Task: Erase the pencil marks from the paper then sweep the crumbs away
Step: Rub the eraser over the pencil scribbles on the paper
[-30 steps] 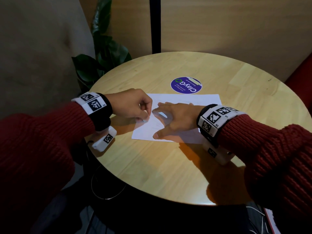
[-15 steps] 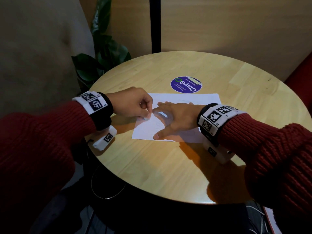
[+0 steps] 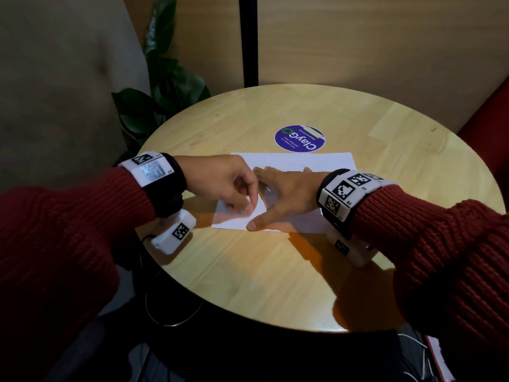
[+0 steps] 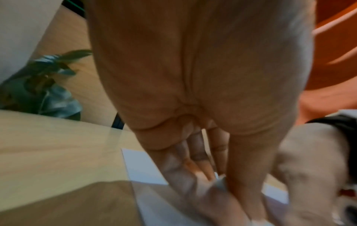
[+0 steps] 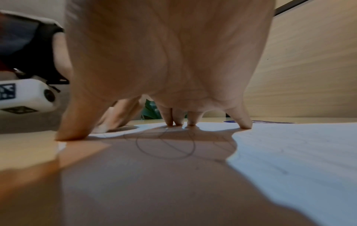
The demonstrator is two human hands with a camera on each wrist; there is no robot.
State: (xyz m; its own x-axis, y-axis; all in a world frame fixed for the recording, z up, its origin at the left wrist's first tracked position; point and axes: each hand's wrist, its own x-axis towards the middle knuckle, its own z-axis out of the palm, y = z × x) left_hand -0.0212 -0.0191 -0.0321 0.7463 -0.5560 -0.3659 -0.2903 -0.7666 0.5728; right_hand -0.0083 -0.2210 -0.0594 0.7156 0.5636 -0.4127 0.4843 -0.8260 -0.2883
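A white sheet of paper lies on the round wooden table. My right hand lies spread on it, fingertips and thumb pressing down. Faint pencil marks, curved lines, show under that palm in the right wrist view. My left hand is curled over the sheet's near left part. Its thumb and fingers pinch a small whitish eraser against the paper, blurred by motion. Any crumbs are too small to make out.
A round purple sticker sits on the table just beyond the paper. A leafy plant stands past the table's left edge and a red seat at the right. The near table edge is close to both wrists.
My left hand has slid toward me along the left part of the paper, still pinching the eraser. The right hand has stayed spread on the sheet.
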